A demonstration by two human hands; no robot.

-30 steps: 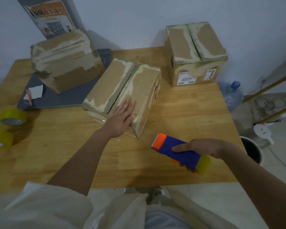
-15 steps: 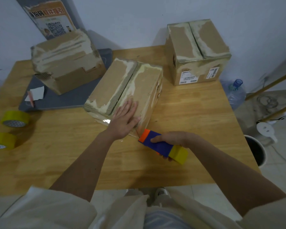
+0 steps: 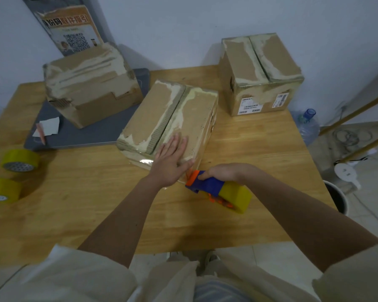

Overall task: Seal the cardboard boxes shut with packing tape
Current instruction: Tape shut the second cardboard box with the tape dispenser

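A worn cardboard box (image 3: 162, 114) with old tape scars lies in the middle of the wooden table (image 3: 249, 153). My left hand (image 3: 169, 163) lies flat on its near top corner, fingers straight. My right hand (image 3: 224, 173) grips a blue and orange tape dispenser (image 3: 207, 185) that carries a yellow tape roll (image 3: 236, 197). The dispenser's orange head touches the near lower corner of the box, right beside my left thumb.
Two more taped boxes stand behind: one (image 3: 90, 83) at the back left on a grey mat (image 3: 85, 134), one (image 3: 260, 73) at the back right. Two yellow tape rolls (image 3: 20, 160) (image 3: 2, 190) lie at the left edge. A water jug (image 3: 308, 125) and a bin (image 3: 336, 197) stand on the floor right.
My right hand has brought the dispenser leftward from the open table to the box's near corner. My left hand has stayed flat on the box.
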